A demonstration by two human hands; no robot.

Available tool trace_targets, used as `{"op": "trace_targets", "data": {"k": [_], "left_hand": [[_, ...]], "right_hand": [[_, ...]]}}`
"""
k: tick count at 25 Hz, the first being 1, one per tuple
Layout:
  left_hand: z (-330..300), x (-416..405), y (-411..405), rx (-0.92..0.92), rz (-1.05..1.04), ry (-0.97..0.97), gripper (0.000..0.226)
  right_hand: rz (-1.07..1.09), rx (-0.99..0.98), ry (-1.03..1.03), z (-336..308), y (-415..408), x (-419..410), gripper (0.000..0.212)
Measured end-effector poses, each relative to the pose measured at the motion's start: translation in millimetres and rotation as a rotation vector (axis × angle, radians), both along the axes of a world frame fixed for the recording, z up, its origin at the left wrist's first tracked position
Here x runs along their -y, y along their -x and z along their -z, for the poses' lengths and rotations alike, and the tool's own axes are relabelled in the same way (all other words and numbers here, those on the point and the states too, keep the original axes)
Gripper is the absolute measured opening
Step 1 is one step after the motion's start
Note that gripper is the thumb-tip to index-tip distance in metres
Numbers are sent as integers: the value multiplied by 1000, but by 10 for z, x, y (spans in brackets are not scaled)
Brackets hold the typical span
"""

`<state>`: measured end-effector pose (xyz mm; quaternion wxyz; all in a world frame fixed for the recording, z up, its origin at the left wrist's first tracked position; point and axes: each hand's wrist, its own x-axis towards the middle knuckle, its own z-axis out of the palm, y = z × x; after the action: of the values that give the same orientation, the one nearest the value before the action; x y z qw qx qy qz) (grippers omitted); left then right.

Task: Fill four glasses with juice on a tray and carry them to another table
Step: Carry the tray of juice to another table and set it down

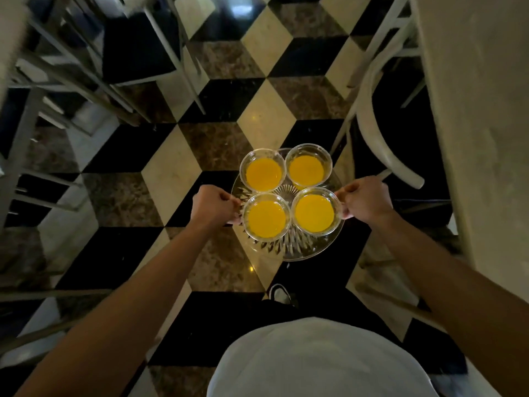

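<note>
Orange juice is seen in all four glasses: the far-left glass (263, 171), the far-right glass (308, 167), the near-left glass (266, 217) and the near-right glass (316, 212). Each is filled to a similar level, so the filling part of the task is judged complete. The glasses are set close together in a two-by-two cluster on a round cut-glass tray (294, 247), with neighbouring rims touching or nearly so.

The tray is held in the air above the checkered floor (183, 173), not resting on any surface. Its left edge is pinched by the left hand (213, 206), whose grip is closed on the rim with the fingers curled under. Its right edge is gripped in the same closed way by the right hand (365, 200). The tray appears roughly level, and no spilled juice can be made out.

Chairs (378, 118) are seen on both sides, and a pale surface (481, 110) runs along the right edge of the view. Whether that is the destination cannot be told. The carrying stage is judged under way; what is left is reaching the other table and setting the tray down.
</note>
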<state>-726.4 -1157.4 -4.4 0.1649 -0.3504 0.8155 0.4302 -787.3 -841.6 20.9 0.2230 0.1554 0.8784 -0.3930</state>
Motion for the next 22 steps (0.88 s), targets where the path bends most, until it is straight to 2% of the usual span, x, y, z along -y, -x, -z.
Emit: {"op": "trace_targets", "data": {"k": [9, 12, 22], "left_hand": [[-64, 341, 1408, 15, -107, 34, 21], [-119, 410, 1913, -3, -126, 20, 20], [17, 770, 4024, 22, -78, 11, 19]], "right_hand": [[-63, 55, 35, 13, 1682, 490, 19], [-47, 78, 106, -16, 2237, 576, 22], [9, 68, 47, 64, 4177, 828, 14]]}}
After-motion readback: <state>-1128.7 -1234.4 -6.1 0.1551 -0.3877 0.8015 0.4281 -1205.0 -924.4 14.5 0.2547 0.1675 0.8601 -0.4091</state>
